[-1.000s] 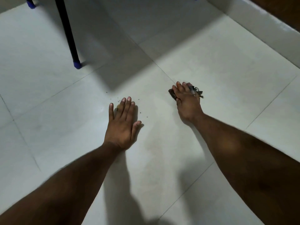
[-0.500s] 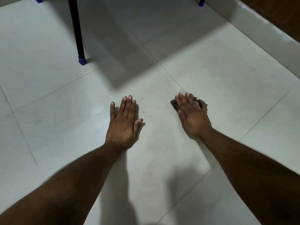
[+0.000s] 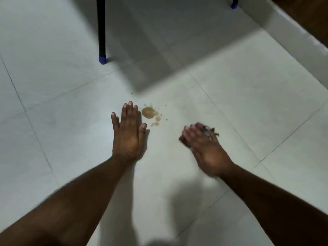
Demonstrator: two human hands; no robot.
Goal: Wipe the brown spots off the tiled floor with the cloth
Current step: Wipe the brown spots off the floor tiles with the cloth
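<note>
A brown spill with smaller drops and dark specks around it lies on the white tiled floor. My left hand rests flat on the floor, fingers apart, just left of the spill. My right hand presses a dark crumpled cloth against the floor, to the right of the spill and apart from it. Most of the cloth is hidden under the hand, and the hand is blurred.
A black furniture leg with a blue foot stands beyond the spill at the upper left. Another blue foot shows at the top right. A white skirting edge runs along the right. Furniture shadow covers the tiles behind the spill.
My left hand has shifted left off the brown spill, which now shows. My right hand has slid the cloth back toward me and to the right.
</note>
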